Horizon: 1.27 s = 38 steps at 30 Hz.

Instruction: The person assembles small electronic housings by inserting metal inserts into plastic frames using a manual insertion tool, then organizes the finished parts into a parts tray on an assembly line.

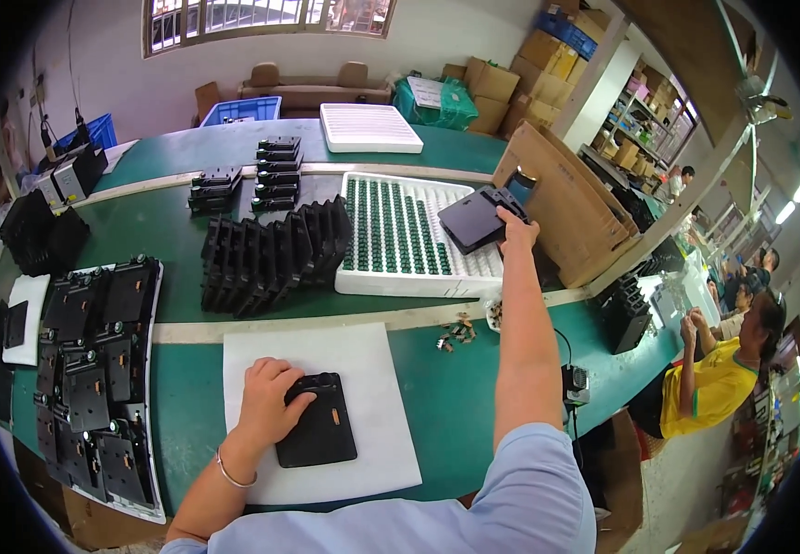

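My left hand [269, 399] is closed on the upper left edge of a flat black plastic housing [324, 434], its thumb over the top. That housing lies on a white sheet [381, 462] and has a small copper-coloured piece on its face. Stretched far forward, my right hand [517, 231] grips another black housing [470, 222] by its right end, over the right side of a white foam tray [432, 286]. Rows of small green round parts [391, 231] fill much of that tray. Some of the right fingers are hidden behind the housing.
Stacked black housings [271, 258] stand left of the foam tray. More lie on a white-edged board [95, 379] at the left. Small metal parts [456, 332] are scattered right of the sheet. A cardboard box [566, 203] borders the right. A person in yellow [719, 388] sits beyond.
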Tool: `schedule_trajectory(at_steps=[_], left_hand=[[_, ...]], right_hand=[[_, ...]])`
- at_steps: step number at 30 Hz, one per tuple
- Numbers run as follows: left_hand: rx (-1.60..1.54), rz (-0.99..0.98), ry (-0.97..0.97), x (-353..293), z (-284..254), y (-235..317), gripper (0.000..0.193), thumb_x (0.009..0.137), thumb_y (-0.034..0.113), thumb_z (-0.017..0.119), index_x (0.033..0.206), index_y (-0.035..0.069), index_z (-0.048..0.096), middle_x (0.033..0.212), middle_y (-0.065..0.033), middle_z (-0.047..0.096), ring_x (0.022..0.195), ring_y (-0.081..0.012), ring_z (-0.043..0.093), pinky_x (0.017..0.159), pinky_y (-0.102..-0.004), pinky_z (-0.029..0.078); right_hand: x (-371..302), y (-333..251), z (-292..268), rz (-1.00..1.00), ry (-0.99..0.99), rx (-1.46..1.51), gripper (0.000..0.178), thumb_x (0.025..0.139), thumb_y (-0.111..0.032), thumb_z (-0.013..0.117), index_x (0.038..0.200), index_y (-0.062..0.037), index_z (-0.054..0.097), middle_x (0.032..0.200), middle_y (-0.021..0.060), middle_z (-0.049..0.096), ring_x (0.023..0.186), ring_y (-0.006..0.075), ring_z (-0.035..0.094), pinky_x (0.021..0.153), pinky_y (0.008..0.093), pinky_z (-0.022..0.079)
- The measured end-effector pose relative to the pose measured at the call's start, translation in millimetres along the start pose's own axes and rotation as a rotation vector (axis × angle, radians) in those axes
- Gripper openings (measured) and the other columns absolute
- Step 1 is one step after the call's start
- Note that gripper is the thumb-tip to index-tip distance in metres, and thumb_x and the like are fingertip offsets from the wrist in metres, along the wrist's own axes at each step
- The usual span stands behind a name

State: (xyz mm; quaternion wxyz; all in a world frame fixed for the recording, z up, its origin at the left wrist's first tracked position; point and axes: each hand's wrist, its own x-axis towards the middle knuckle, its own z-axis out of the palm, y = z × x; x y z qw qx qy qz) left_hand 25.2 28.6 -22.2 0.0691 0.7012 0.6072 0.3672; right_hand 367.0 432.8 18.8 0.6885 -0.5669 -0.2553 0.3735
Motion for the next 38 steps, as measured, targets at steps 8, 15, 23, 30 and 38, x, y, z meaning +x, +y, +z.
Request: schedule_trajectory(at_steps=[8, 15, 23, 30, 38], left_hand=[[-0.018, 0.003, -0.004, 1.8, 2.5, 1.6, 0.03, 0.065, 0.013, 0.078, 0.091, 0.004, 0.066, 0.093, -0.0103, 0.06, 0.095, -0.0306, 0.053, 0.087, -0.0408, 0.04], [-0.015, -0.002, 0.002, 4.6, 2.4, 2.1, 0.031, 0.063, 0.011, 0.078, 0.09, 0.003, 0.066, 0.093, -0.0112, 0.061, 0.094, -0.0313, 0.053, 0.087, -0.0406, 0.041], [-0.018, -0.026, 0.002, 1.6, 2.1, 2.1, 0.031, 0.062, 0.01, 0.078, 0.09, 0.002, 0.067, 0.092, -0.0121, 0.061, 0.093, -0.0315, 0.053, 0.086, -0.0402, 0.042], [-0.022, -0.006, 0.006, 3.9, 5.4, 4.6, 0.031, 0.062, 0.011, 0.078, 0.089, 0.002, 0.067, 0.09, -0.012, 0.06, 0.091, -0.0313, 0.054, 0.085, -0.0398, 0.042], [-0.022, -0.011, 0.025, 4.1, 4.8, 3.9, 0.031, 0.062, 0.011, 0.078, 0.089, 0.003, 0.067, 0.091, -0.0122, 0.061, 0.092, -0.031, 0.054, 0.085, -0.0396, 0.042]], right_hand=[[41.5, -90.4, -56.2, 0.079, -0.521, 0.334, 0.055, 0.073, -0.006, 0.077, 0.122, -0.0039, 0.051, 0.108, 0.0137, 0.062, 0.096, 0.031, 0.063, 0.077, 0.052, 0.054], [43.8, -144.9, -118.6, -0.467, -0.046, -0.547, 0.074, 0.065, -0.01, 0.084, 0.128, 0.0016, 0.047, 0.113, 0.0145, 0.06, 0.099, 0.0254, 0.062, 0.079, 0.0381, 0.055], [79.6, -92.6, -143.4, 0.107, -0.056, -0.145, 0.059, 0.071, -0.015, 0.082, 0.119, 0.0052, 0.056, 0.12, 0.0135, 0.06, 0.095, 0.025, 0.063, 0.075, 0.038, 0.053], [121.1, -32.3, -178.3, 0.181, 0.062, -0.096, 0.064, 0.074, -0.015, 0.081, 0.127, 0.0035, 0.052, 0.124, 0.0145, 0.058, 0.104, 0.0272, 0.058, 0.084, 0.0375, 0.049], [121.1, -7.2, -164.5, 0.165, 0.092, -0.727, 0.076, 0.082, -0.048, 0.067, 0.131, 0.0065, 0.048, 0.135, 0.0228, 0.049, 0.118, 0.0348, 0.053, 0.096, 0.0397, 0.044]])
